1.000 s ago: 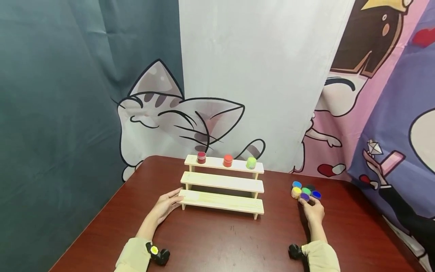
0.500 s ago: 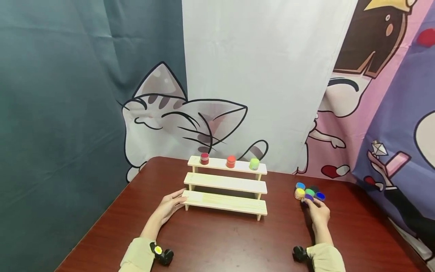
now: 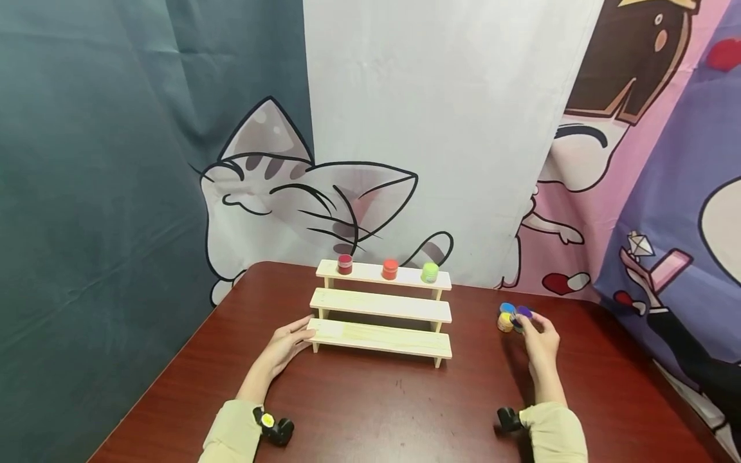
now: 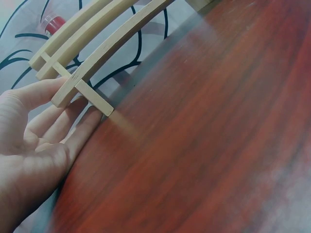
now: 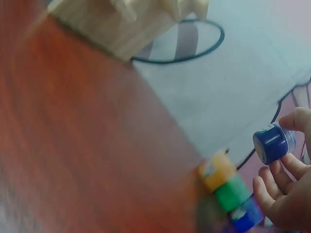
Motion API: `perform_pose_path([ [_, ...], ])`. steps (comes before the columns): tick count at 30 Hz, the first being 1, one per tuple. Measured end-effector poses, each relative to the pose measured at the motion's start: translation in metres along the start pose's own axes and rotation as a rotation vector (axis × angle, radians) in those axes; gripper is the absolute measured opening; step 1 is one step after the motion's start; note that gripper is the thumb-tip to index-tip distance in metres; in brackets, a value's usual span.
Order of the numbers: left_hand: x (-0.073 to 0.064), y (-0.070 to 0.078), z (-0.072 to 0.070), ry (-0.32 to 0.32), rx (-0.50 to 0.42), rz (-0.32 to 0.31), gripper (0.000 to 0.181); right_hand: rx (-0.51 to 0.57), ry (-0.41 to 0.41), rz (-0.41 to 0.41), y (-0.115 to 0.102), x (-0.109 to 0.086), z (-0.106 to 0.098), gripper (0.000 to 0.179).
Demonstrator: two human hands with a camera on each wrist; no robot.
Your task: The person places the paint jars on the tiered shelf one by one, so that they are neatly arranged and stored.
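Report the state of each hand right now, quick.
Left hand: closed on the left end of the lowest step of the wooden rack.
Right hand: holding a small blue-purple jar between thumb and fingers.

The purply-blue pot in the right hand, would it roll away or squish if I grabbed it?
The pot would probably roll if laid on its side, because its wall is round. It likely won't squish: the right hand pinches it and no dent shows. Its smooth, shiny side might feel slippery.
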State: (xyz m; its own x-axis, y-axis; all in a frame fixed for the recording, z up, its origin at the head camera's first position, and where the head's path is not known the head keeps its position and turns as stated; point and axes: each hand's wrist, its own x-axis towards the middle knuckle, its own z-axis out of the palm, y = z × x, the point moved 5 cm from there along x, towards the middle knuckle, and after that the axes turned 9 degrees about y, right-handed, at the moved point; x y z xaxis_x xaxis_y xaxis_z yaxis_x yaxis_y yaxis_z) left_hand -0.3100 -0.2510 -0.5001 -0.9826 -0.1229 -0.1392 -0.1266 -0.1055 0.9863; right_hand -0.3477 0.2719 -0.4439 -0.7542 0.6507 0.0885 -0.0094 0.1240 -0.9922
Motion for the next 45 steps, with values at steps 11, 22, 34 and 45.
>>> perform_pose_path([
  [11, -0.002, 0.000, -0.003, 0.007, 0.008, -0.008, 0.063, 0.069, -0.186, -0.071, -0.045, -0.031, 0.038, 0.036],
  [22, 0.000, 0.000, -0.001, 0.001, -0.002, -0.008, 0.062, 0.058, -0.315, -0.177, -0.074, -0.064, 0.079, 0.039],
  [34, 0.002, -0.001, 0.003, -0.006, -0.002, 0.003, 0.061, 0.018, -0.479, -0.311, -0.091, -0.108, 0.134, 0.032],
  [45, 0.002, 0.000, 0.000, -0.002, -0.023, -0.009, 0.063, -0.030, -0.688, -0.462, -0.098, -0.161, 0.199, 0.029],
])
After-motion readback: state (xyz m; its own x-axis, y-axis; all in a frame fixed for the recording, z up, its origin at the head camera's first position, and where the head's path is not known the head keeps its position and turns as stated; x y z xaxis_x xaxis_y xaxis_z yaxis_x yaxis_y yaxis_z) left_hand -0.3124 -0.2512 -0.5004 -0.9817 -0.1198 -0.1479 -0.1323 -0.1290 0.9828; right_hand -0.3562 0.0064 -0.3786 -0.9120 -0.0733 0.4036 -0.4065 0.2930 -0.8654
